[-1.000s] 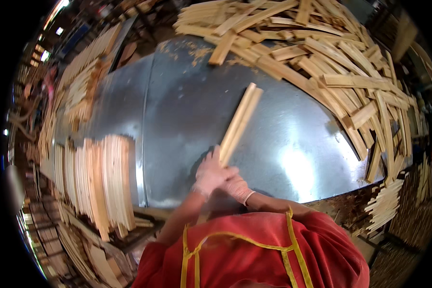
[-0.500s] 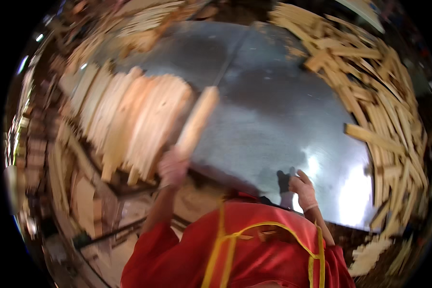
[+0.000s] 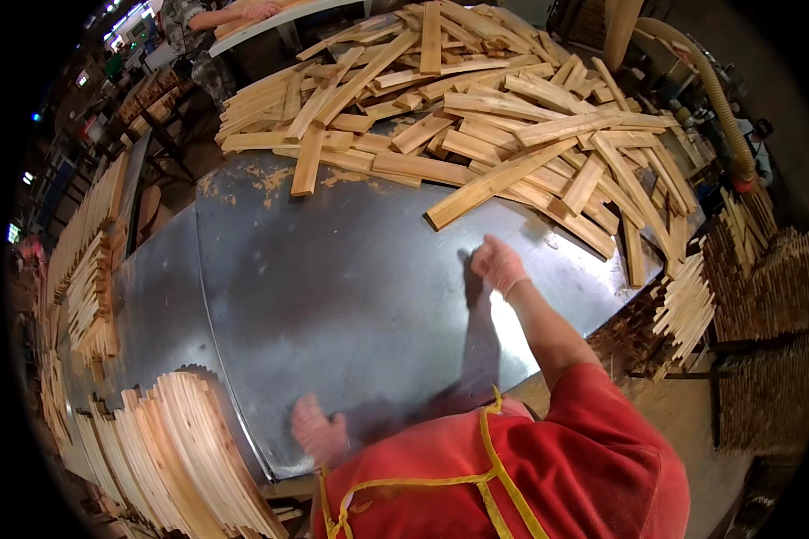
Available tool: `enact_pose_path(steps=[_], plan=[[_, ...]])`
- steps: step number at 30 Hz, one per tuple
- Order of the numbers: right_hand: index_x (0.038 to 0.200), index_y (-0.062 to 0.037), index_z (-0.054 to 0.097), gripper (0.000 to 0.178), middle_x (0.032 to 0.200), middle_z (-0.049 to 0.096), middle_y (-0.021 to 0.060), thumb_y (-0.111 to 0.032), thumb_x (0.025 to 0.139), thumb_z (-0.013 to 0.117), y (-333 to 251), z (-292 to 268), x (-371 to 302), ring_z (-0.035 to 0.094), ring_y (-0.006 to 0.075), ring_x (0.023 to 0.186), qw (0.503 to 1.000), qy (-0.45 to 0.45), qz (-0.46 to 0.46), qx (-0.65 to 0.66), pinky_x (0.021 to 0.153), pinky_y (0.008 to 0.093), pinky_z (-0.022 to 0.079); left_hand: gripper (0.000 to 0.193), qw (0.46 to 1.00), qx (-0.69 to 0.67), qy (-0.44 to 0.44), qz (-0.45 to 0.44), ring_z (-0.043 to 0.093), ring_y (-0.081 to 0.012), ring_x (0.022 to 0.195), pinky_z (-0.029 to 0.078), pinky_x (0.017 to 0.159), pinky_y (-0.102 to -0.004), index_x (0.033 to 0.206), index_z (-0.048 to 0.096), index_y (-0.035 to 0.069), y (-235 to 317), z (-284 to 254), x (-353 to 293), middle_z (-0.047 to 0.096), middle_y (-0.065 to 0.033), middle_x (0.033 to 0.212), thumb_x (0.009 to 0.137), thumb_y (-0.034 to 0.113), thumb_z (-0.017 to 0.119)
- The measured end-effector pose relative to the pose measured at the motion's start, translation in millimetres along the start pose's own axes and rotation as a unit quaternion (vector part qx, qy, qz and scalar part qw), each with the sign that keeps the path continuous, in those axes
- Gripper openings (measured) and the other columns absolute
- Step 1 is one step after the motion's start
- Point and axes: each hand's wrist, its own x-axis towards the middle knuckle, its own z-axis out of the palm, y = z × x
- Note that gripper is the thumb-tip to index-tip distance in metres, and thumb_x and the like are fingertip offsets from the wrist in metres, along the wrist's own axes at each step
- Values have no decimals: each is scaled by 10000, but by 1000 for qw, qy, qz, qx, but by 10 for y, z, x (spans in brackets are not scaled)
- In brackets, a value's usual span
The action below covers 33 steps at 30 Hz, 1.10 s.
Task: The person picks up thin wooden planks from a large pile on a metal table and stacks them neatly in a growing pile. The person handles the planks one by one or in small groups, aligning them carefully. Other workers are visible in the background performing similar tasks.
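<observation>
My left hand point(image 3: 319, 431), in a pale glove, hovers at the near edge of a grey sheet-metal table point(image 3: 288, 287). Its fingers are apart and it holds nothing. Farther out, my right hand point(image 3: 499, 265), gloved as well, is stretched over the tabletop with its fingers curled in and no board in it. The nearest piece to it is a long yellowish wooden board point(image 3: 485, 190) that sticks out from a large jumbled pile of boards point(image 3: 512, 121). Left of my left hand stands a row of neatly stacked pale wooden strips point(image 3: 184, 449).
More strips point(image 3: 90, 296) are stacked along the table's far left. Beyond the pile, a co-worker's hand point(image 3: 261, 9) rests over a white-edged bench point(image 3: 283, 20). A ribbed hose point(image 3: 719, 99) hangs at the far right. Wood stacks point(image 3: 764, 296) stand right of the table.
My view has swung right toward the pile. The wooden strip that my left hand held has left it, and that hand is now empty. My right arm has reached out toward the boards.
</observation>
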Motion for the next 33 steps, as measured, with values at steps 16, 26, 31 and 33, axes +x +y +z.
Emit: enact_pose_path(steps=[16, 26, 31, 33], plan=[[1252, -65, 605, 254, 1053, 687, 53, -67, 1018, 704, 858, 1282, -646, 667, 172, 851, 976, -57, 201, -56, 725, 363, 617, 731, 995, -31, -45, 81, 534, -362, 1385, 465, 1136, -501, 1467, 563, 82, 1064, -205, 124, 576, -136, 1473, 836, 360, 804], [1129, -52, 677, 234, 881, 693, 33, -179, 971, 793, 2269, 1606, -1423, 615, 158, 710, 945, -98, 201, -238, 661, 310, 511, 538, 957, -276, 89, 15, 623, -445, 1267, 492, 1115, -518, 1395, 659, 36, -360, 16, -126, 663, -208, 1396, 901, 235, 729], [1179, -104, 707, 228, 972, 733, 44, -173, 981, 796, 2799, 1568, -1586, 656, 186, 764, 953, -81, 254, -146, 669, 342, 542, 599, 970, -225, 91, -4, 560, -438, 1354, 446, 1162, -523, 1488, 613, 61, -872, -417, -169, 626, -217, 1440, 926, 250, 696], [1183, -120, 723, 201, 990, 735, 40, -161, 993, 774, 2812, 1487, -1469, 661, 188, 801, 927, -119, 286, -214, 704, 348, 557, 676, 979, -191, 55, 36, 529, -426, 1399, 419, 1183, -532, 1527, 576, 63, -714, -499, -103, 590, -206, 1495, 913, 303, 722]])
